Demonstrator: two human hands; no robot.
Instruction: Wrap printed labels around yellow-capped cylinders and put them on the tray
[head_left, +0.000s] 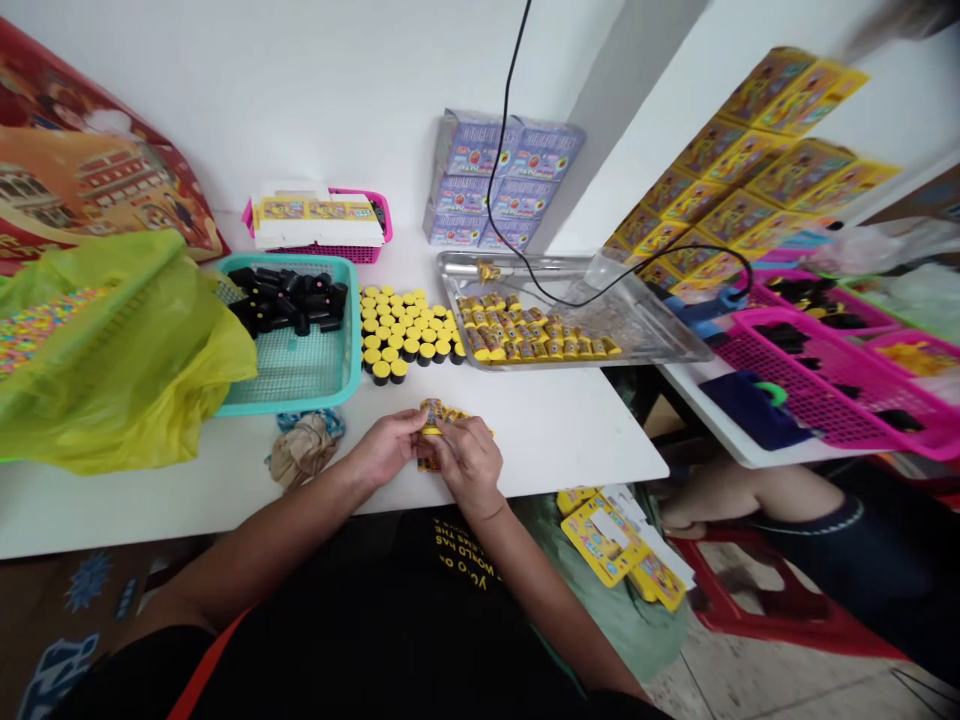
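Observation:
My left hand (386,447) pinches a small yellow-capped tub (431,412) with a colourful printed label, just above the white table. My right hand (474,462) is closed against the same tub from the other side, fingertips pressed at its lower edge. More yellow printed pieces (454,413) show behind the right fingers, partly hidden. Beyond my hands, several plain black tubs with yellow caps (394,330) stand close together. Labelled tubs (525,330) lie in rows along the near side of a metal tray (645,335).
A turquoise basket (352,340) with black tubes is at left, beside a yellow plastic bag (187,370). A crumpled cloth (304,448) lies near my left forearm. A black cable (501,130) hangs over the tray. Pink baskets (825,400) and another person's leg (750,490) are at right.

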